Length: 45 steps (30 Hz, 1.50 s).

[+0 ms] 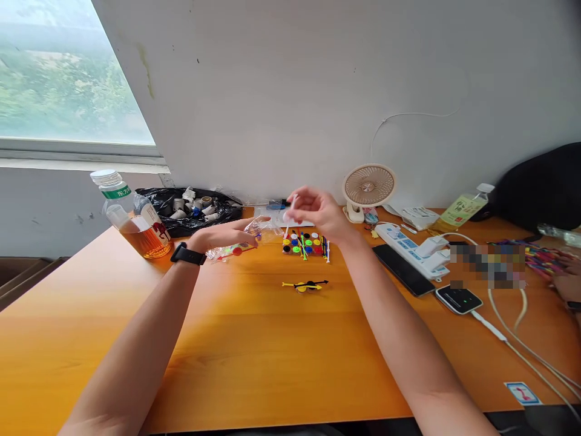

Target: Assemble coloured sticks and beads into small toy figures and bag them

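My right hand (318, 212) is closed on a thin white arrow-like piece (293, 206), held above a group of colourful round pieces and sticks (304, 243). My left hand (231, 233), with a black band at the wrist, pinches a clear plastic bag (264, 226). Below and beside its fingers, another clear wrapper with red and green pieces (233, 250) lies on the table. Nearer to me, a yellow and a black arrow piece (306, 285) lie together on the wood.
A large tea bottle (136, 221) and a black bag of paper rolls (190, 209) stand left. Toward the right are a fan (369, 185), power strip (413, 251), phone (402, 270), cables and another bottle (463, 212). Another person's hand (567, 275) is at the right edge.
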Tool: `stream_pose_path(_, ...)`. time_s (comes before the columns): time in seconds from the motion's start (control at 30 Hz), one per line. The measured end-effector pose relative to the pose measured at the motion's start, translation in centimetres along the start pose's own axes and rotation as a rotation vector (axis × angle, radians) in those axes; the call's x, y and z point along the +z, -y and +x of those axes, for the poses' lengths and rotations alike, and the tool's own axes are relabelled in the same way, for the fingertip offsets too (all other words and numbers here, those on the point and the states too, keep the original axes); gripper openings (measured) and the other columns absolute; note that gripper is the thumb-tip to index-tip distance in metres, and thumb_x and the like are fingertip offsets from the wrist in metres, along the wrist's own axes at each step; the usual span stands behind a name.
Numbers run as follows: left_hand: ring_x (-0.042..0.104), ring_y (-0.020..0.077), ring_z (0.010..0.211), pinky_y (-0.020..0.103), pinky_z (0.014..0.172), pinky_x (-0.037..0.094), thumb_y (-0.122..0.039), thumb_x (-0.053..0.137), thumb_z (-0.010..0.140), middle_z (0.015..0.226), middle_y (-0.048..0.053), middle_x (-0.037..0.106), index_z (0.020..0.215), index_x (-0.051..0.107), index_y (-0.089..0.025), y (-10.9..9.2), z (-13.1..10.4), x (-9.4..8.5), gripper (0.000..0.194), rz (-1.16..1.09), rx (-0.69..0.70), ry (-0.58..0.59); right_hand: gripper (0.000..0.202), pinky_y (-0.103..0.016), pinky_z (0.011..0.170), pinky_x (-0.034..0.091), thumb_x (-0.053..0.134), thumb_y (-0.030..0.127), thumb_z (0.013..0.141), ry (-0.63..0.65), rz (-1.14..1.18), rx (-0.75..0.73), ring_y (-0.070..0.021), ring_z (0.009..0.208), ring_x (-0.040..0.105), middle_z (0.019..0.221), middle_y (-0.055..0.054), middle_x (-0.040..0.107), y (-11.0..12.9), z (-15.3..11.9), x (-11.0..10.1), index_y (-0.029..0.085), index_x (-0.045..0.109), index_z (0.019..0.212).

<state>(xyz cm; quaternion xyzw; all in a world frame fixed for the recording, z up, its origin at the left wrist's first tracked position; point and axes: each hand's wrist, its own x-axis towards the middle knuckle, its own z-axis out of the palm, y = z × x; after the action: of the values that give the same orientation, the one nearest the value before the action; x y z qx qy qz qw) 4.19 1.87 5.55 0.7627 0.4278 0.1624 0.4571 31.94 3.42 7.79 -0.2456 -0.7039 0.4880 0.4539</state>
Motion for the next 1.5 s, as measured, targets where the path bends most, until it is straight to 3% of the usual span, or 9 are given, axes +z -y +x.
stream_pose_path(0.1,0.065,0.0229,0.089,0.036,0.077,0.054,-0.035,0.067,0.082,0.108,0.006,0.069,0.164,0.039,-0.028,-0.8,-0.1,0.5,0.087,-0.083,-0.004,0.050,0.043,-0.026,0.064,0.058,0.096,0.047,0.067,-0.265,0.015,-0.016,-0.0130,0.066,0.067,0.080,0.000,0.075,-0.2,0.4,-1.7,0.020,0.070,0.087)
stream_pose_path(0.17,0.064,0.0230,0.091,0.036,0.080,0.053,-0.033,0.067,0.081,0.110,0.006,0.068,0.164,0.040,-0.028,-1.1,0.0,0.8,0.087,-0.110,0.003,0.058,0.043,-0.026,0.064,0.059,0.097,0.048,0.066,-0.277,0.005,0.039,-0.0138,0.065,0.068,0.079,-0.004,0.077,-0.4,0.4,-2.1,0.018,0.073,0.085)
stream_pose_path(0.37,0.059,0.0223,0.091,0.034,0.078,0.049,-0.030,0.067,0.081,0.109,0.006,0.065,0.150,0.053,-0.026,-1.4,0.4,1.4,0.070,-0.135,0.017,0.068,0.042,-0.024,0.053,0.054,0.089,0.052,0.076,0.012,-0.052,0.204,-0.0112,0.058,0.064,0.092,-0.009,0.082,-0.1,-0.1,-0.7,0.016,0.081,0.096)
stream_pose_path(0.6,0.056,0.0215,0.088,0.030,0.073,0.049,-0.031,0.067,0.079,0.102,0.006,0.061,0.129,0.060,-0.020,-1.9,0.9,1.9,0.051,-0.116,0.029,0.038,0.030,-0.025,0.066,0.053,0.085,0.043,0.083,0.147,-0.096,0.150,-0.0162,0.078,0.071,0.093,-0.008,0.082,-0.5,-0.1,1.6,0.017,0.085,0.098)
stream_pose_path(0.83,0.061,0.0210,0.090,0.030,0.074,0.051,-0.031,0.068,0.082,0.106,0.005,0.064,0.135,0.061,-0.021,-1.7,1.2,2.2,0.054,-0.086,0.125,-0.022,0.033,-0.025,0.067,0.050,0.071,0.044,0.096,0.335,-0.246,0.073,-0.0166,0.083,0.071,0.097,-0.006,0.081,1.4,-0.8,1.9,0.020,0.081,0.117)
stream_pose_path(0.97,0.064,0.0212,0.090,0.031,0.074,0.052,-0.031,0.075,0.083,0.117,0.006,0.068,0.153,0.051,-0.025,-1.9,1.1,2.1,0.074,-0.085,0.205,-0.060,0.027,-0.025,0.059,0.042,0.079,0.028,0.087,0.261,-0.479,0.018,-0.0109,0.064,0.059,0.085,-0.001,0.076,2.5,-1.0,1.5,0.019,0.080,0.113)
stream_pose_path(1.13,0.061,0.0317,0.129,0.042,0.105,0.050,-0.037,0.086,0.085,0.144,0.013,0.063,0.167,0.033,-0.032,-0.6,1.7,2.1,0.098,-0.336,0.339,-0.123,0.010,-0.028,0.070,0.051,0.069,0.021,0.088,0.056,-0.512,-0.073,-0.0142,0.072,0.065,0.085,-0.002,0.075,2.8,-0.9,0.9,0.017,0.078,0.089)
stream_pose_path(1.37,0.069,0.0346,0.121,0.044,0.104,0.052,-0.055,0.095,0.070,0.127,0.018,0.075,0.140,0.068,-0.019,2.4,4.5,4.5,0.082,-0.582,0.401,0.112,0.007,-0.033,0.090,0.057,0.068,0.020,0.085,-0.007,-0.275,-0.204,-0.0180,0.093,0.070,0.094,-0.003,0.075,2.6,-0.8,0.4,0.020,0.074,0.089)
stream_pose_path(1.5,0.074,0.0281,0.107,0.038,0.096,0.056,-0.044,0.091,0.079,0.118,0.014,0.079,0.121,0.077,-0.017,1.8,4.7,5.5,0.052,-0.482,0.345,0.046,0.008,-0.031,0.090,0.056,0.069,0.024,0.088,-0.030,-0.296,-0.195,-0.0177,0.095,0.069,0.097,-0.003,0.075,2.5,-0.7,-0.1,0.020,0.073,0.094)
